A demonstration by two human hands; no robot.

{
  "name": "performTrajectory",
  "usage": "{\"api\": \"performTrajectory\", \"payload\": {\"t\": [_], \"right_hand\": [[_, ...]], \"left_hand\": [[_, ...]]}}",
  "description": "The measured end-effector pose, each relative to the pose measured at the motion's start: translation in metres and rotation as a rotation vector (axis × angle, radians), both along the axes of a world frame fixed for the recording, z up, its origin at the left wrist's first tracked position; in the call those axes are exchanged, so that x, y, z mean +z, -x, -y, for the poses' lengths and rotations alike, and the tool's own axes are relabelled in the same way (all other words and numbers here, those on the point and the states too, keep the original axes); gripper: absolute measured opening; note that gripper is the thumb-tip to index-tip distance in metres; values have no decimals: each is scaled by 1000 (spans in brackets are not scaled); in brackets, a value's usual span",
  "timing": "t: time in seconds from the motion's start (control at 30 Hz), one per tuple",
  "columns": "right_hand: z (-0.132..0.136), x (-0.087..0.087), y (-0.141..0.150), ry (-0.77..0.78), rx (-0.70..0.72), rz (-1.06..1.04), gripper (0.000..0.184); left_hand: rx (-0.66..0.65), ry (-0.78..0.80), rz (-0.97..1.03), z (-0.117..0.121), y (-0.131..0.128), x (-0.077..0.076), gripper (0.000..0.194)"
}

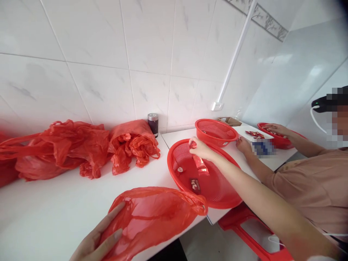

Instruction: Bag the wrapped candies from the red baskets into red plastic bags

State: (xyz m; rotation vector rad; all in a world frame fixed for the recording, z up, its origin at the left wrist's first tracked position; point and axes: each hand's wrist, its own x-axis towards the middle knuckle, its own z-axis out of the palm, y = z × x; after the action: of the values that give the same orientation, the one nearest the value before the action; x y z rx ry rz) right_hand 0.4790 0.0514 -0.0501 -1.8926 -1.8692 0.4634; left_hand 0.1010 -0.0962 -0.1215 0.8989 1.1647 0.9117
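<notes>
My left hand (102, 235) grips the side of a thin red plastic bag (157, 214), which lies spread over the table's front edge. Over a red mesh basket (174, 174), my right hand (202, 149) is closed on a shiny red wrapped packet (201, 166) that hangs from the fingers. On the basket's bottom lies a dark red packet (195, 185) with a picture on it. A small round pale item (179, 169) rests by the basket's left wall. The bag's handle end touches the basket's near rim.
Filled and crumpled red bags (62, 152) line the wall at left, with a dark flask (153, 125) behind. Another red basket (216, 132) stands farther back. At right a co-worker (307, 174) reaches into a third basket (292, 143), near a white tray of packets (255, 135). A red stool (252, 232) stands below.
</notes>
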Motion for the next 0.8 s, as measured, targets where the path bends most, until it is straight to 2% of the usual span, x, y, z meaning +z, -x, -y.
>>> {"api": "performTrajectory", "payload": {"t": [0.07, 0.1, 0.17, 0.2, 0.27, 0.33, 0.4, 0.43, 0.5, 0.53, 0.6, 0.67, 0.7, 0.73, 0.8], "right_hand": [[19, 30, 23, -142, 77, -113, 31], [31, 43, 39, -264, 172, -225, 30], [58, 57, 76, -449, 366, -362, 27], [70, 57, 96, -465, 485, -373, 26], [92, 41, 131, -389, 755, -273, 29], [106, 11, 158, -249, 943, -43, 30], [111, -16, 172, -115, 1025, 218, 29], [111, -24, 174, -56, 1042, 294, 30], [106, -24, 167, 10, 1065, 256, 31], [101, -17, 159, 8, 1042, 156, 29], [88, 1, 133, -41, 883, -56, 24], [73, 11, 101, -66, 527, -70, 26], [66, 9, 85, -2, 365, 21, 33], [61, 2, 70, 111, 220, 139, 48], [55, -21, 48, 261, 97, 226, 87]], "left_hand": [[11, -10, -31, 1, -8, 6, 74], [9, -13, -33, 2, -13, 10, 76], [-10, -4, -3, 3, -21, 16, 79], [-17, 6, 20, 4, -25, 19, 80], [-17, 7, 57, 6, -29, 21, 78], [-5, -38, 51, 7, -30, 20, 75], [21, -102, -14, 7, -29, 18, 74], [28, -119, -52, 7, -27, 16, 74], [23, -118, -103, 7, -24, 14, 76], [13, -117, -122, 8, -22, 13, 76], [6, -153, -185, 9, -18, 13, 72], [28, -244, -276, 11, -15, 13, 67], [31, -277, -314, 13, -13, 14, 68], [18, -282, -332, 15, -11, 14, 71], [-16, -226, -323, 18, -7, 15, 82]]}}
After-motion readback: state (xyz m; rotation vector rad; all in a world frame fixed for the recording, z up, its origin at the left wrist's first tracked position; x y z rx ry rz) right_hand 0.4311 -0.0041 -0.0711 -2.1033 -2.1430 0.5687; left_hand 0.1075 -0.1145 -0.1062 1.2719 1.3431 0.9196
